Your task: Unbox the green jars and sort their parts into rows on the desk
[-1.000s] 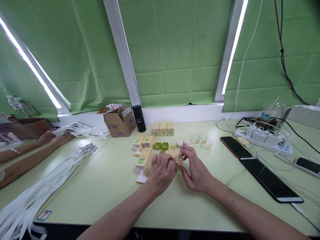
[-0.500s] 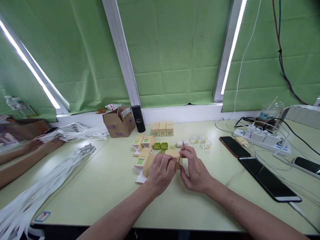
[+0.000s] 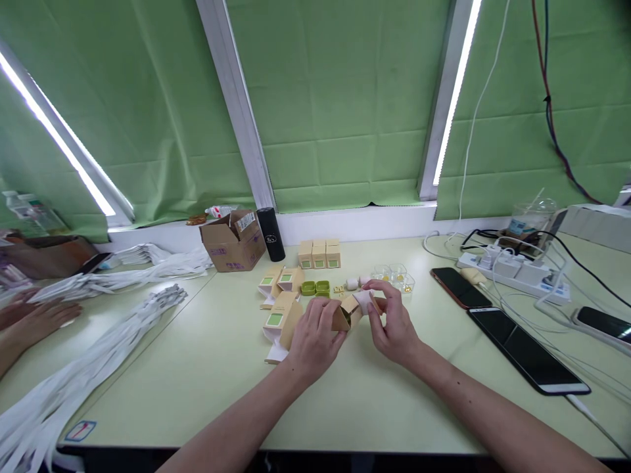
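Observation:
Both my hands hold one small tan cardboard box (image 3: pixel 348 313) just above the pale green table (image 3: pixel 207 368). My left hand (image 3: pixel 313 340) grips its left side. My right hand (image 3: pixel 392 322) pinches its open end flap, fingers closed. The box's open end shows a dark inside. Left of it lie flat and half-folded tan boxes with green windows (image 3: pixel 277 315). Behind are two green trays (image 3: pixel 315 288), small white pieces (image 3: pixel 351 284), clear cups (image 3: pixel 397 274) and a row of three closed boxes (image 3: pixel 319 253).
A brown carton (image 3: pixel 229 240) and black cylinder (image 3: pixel 273 234) stand at the back. Phones (image 3: pixel 456 287), a tablet (image 3: pixel 527 351) and a power strip (image 3: pixel 513 270) with cables lie right. White strips (image 3: pixel 93 358) cover the left, where another person's hand (image 3: pixel 37 320) rests.
I have lifted and turned the small box so its open end shows, and my right hand has pulled the flap out. The other person's hands have drawn back to the left.

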### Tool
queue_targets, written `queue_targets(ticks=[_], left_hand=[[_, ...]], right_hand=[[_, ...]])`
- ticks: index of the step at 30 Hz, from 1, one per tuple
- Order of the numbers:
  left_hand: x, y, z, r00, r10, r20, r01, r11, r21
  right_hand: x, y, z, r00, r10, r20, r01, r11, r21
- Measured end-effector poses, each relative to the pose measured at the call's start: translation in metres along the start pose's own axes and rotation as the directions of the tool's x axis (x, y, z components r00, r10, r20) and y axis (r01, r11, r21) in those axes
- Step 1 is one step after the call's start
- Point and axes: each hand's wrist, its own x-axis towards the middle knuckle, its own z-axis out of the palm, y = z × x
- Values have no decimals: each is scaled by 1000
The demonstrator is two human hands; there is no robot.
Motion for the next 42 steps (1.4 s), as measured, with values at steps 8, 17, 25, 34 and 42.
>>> queue_targets(ticks=[8, 17, 25, 34, 42], left_hand=[[0, -6, 0, 989, -104, 104, 122, 976, -179], [-1, -2, -3, 974, -151, 168, 177, 972, -153], [-2, -5, 0, 974, -176, 145, 194, 974, -118], [-2, -6, 1, 983, -142, 118, 151, 986, -65], [-3, -6, 2, 991, -73, 114, 70, 997, 35]], right_hand=[[12, 0, -8, 986, -69, -149, 51, 991, -121], [15, 9, -14, 955, -294, 27, 291, 920, -264], [13, 0, -13, 951, -298, 84, 309, 921, -236], [8, 1, -8, 978, -182, 99, 201, 947, -251], [5, 2, -3, 986, -56, 159, 103, 947, -306]])
